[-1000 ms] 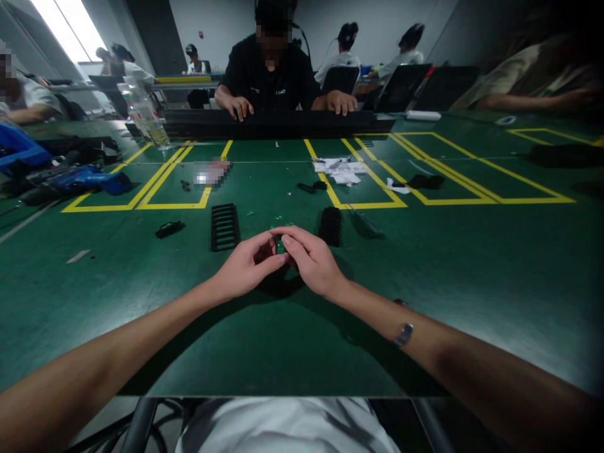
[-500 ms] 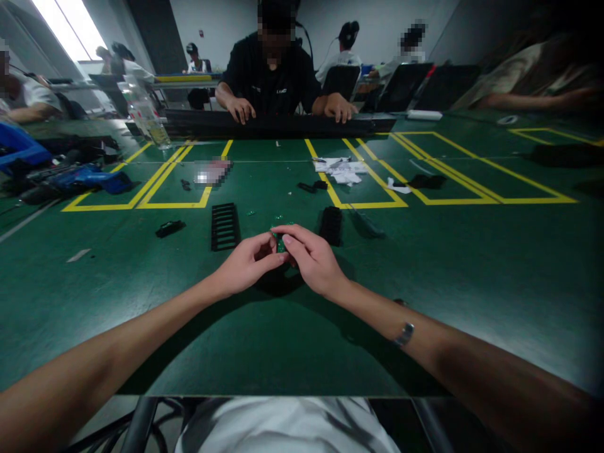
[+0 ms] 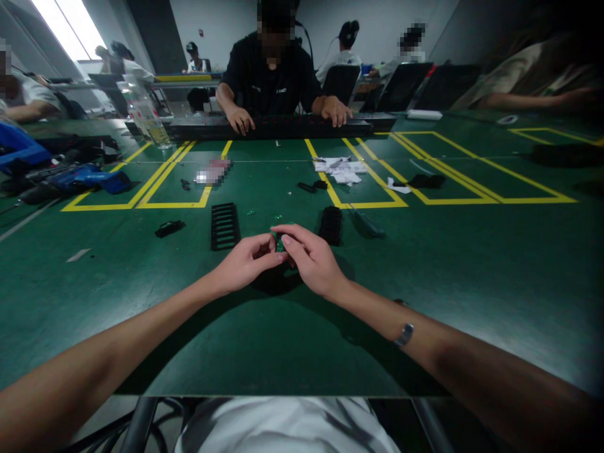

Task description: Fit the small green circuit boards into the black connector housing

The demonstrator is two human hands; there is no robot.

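Near the middle of the table, my left hand (image 3: pixel 250 259) and my right hand (image 3: pixel 314 257) meet at the fingertips. Both pinch a small green piece (image 3: pixel 280 244) that looks like a circuit board; fingers cover most of it. Just beyond lie more small green pieces (image 3: pixel 251 212). A black slotted plastic tray (image 3: pixel 225 226) lies left of my left hand, and a second black slotted part (image 3: pixel 331 226) sits behind my right hand. Farther left is a small black part (image 3: pixel 170 228).
Across the table a person in black rests both hands on a long black bar (image 3: pixel 283 128). A blue power tool (image 3: pixel 94 178) and plastic bottles (image 3: pixel 153 123) stand left. Crumpled white paper (image 3: pixel 342 168) and a dark greenish tool-like item (image 3: pixel 368 223) lie right.
My hands stay almost still around the green piece. Across the table, the long black bar has tilted slightly under the other person's hands, showing more of its top.
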